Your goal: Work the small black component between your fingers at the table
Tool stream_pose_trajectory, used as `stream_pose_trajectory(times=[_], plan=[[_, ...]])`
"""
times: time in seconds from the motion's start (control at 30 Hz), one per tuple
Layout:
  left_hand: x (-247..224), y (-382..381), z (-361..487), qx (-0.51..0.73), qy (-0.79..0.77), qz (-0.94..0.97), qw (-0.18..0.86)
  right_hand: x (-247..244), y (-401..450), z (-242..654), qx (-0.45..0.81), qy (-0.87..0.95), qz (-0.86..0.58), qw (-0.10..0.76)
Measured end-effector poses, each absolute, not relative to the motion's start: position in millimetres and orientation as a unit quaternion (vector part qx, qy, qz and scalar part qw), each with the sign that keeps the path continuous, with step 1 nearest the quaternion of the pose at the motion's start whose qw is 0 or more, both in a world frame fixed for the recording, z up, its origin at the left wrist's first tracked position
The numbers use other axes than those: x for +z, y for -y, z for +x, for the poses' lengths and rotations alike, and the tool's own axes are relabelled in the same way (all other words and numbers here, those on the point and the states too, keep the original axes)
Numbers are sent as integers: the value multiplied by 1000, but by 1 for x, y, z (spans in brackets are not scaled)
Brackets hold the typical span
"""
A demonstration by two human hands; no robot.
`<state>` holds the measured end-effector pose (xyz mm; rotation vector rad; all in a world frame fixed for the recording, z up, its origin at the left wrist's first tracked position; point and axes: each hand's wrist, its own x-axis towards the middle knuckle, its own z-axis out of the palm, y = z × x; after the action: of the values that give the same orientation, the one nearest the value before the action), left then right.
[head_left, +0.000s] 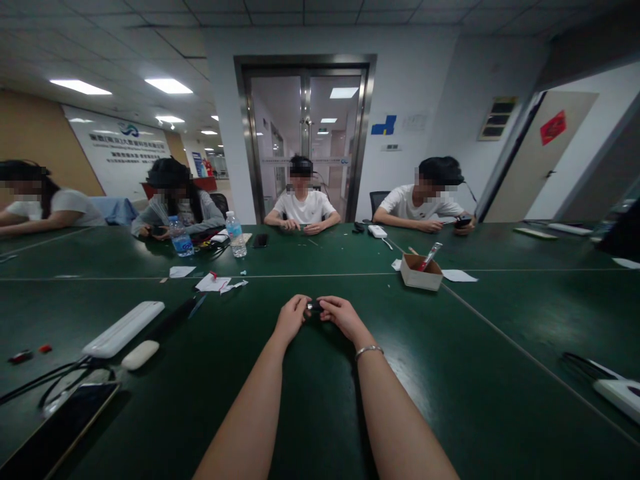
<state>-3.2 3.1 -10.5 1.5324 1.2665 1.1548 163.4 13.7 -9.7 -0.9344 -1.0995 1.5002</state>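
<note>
My left hand (294, 316) and my right hand (341, 316) meet just above the green table (320, 373), straight ahead of me. Between their fingertips is a small dark object with a shiny end (315, 307); it is too small to name. The left fingers pinch its shiny end, while the right thumb and fingers close on the dark end. Much of it is hidden by the fingers. A metal bangle circles my right wrist.
A small box (421, 275) stands beyond my right hand. To my left lie a phone (63, 427), a white power bank-like block (125, 328) and cables. Paper scraps (214, 283) and water bottles (236, 235) are farther off. Several people sit across the table.
</note>
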Motion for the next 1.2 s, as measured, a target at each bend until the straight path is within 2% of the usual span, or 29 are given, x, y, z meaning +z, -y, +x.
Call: stream_pose_trajectory(times=[0.47,0.97,1.2], plan=[[-4,3,-2,453,-506,637,364,-6,-12,162,623,458,-387,503],[-9,-1,-1,456,-506,613,400,-9,-13,162,625,452,-388,505],[-11,-1,-3,461,-509,630,363,-9,-13,163,623,452,-389,506]])
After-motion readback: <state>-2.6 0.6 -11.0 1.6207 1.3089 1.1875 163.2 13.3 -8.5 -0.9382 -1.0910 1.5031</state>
